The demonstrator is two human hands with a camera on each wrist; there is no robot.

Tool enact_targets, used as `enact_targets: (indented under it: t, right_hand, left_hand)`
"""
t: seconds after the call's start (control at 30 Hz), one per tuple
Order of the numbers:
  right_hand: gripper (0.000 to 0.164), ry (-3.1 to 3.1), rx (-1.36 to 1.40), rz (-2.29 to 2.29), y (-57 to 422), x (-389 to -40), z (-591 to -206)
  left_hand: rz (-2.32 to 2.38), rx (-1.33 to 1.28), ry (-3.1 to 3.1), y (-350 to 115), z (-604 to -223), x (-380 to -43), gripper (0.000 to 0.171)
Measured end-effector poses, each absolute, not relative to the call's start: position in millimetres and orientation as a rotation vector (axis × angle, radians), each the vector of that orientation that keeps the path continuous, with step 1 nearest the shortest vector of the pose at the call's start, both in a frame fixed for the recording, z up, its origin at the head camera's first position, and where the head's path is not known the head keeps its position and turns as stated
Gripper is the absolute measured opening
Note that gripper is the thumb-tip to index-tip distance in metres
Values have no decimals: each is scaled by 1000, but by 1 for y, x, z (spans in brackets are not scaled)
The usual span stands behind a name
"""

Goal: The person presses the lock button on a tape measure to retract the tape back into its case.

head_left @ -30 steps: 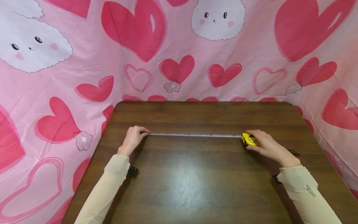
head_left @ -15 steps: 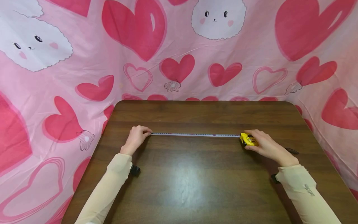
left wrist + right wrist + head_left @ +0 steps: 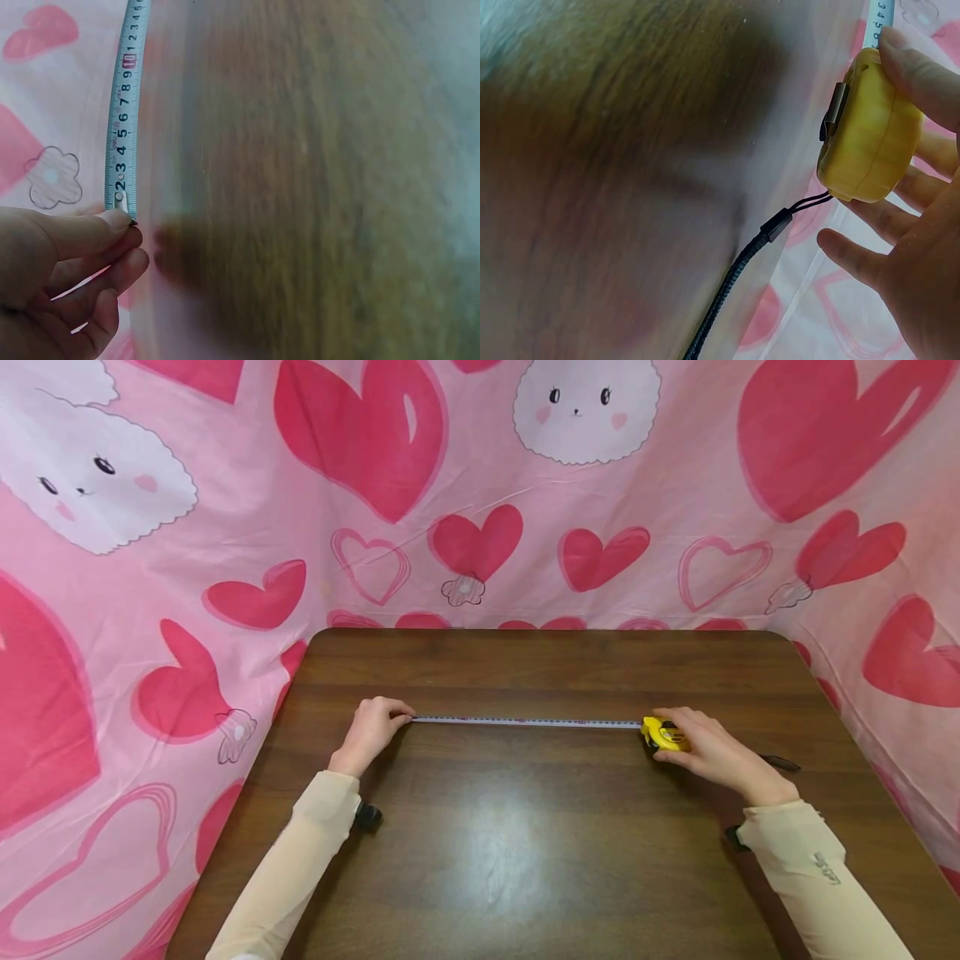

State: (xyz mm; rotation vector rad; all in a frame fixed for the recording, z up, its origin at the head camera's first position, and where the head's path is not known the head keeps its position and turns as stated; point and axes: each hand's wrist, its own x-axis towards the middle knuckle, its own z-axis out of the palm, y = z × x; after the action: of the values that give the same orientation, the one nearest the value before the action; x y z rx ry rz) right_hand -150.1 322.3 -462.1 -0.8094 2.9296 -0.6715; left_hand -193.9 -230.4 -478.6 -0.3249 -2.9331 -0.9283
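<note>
A yellow tape measure [image 3: 663,734] is in my right hand [image 3: 712,752], gripped between thumb and fingers. Its white blade [image 3: 517,722] stretches straight across to the left. My left hand [image 3: 372,732] pinches the metal end of the blade between thumb and forefinger. In the left wrist view the numbered blade [image 3: 123,112] runs up and away from the pinching thumb [image 3: 97,229]. The right wrist view shows the yellow case [image 3: 874,127] with a metal belt clip [image 3: 835,111] on its side and a dark wrist cord [image 3: 731,281] hanging from its lower end.
Below both hands lies a brown wooden table [image 3: 487,827] with rounded far corners. A pink cloth [image 3: 510,460] printed with hearts hangs behind it and at both sides. Small black devices [image 3: 367,817] are strapped at the wrists.
The left hand has moved right, holding the blade's end, so the stretch of blade between the hands is shorter. The right hand with the tape measure has shifted slightly left.
</note>
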Motion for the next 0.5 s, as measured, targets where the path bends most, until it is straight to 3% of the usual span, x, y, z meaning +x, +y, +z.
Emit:
enact_targets:
  t: [0.5]
  right_hand:
    - [66, 2940, -841, -675, 321, -150, -463]
  left_hand:
    - [-957, -341, -2951, -217, -476, -191, 13]
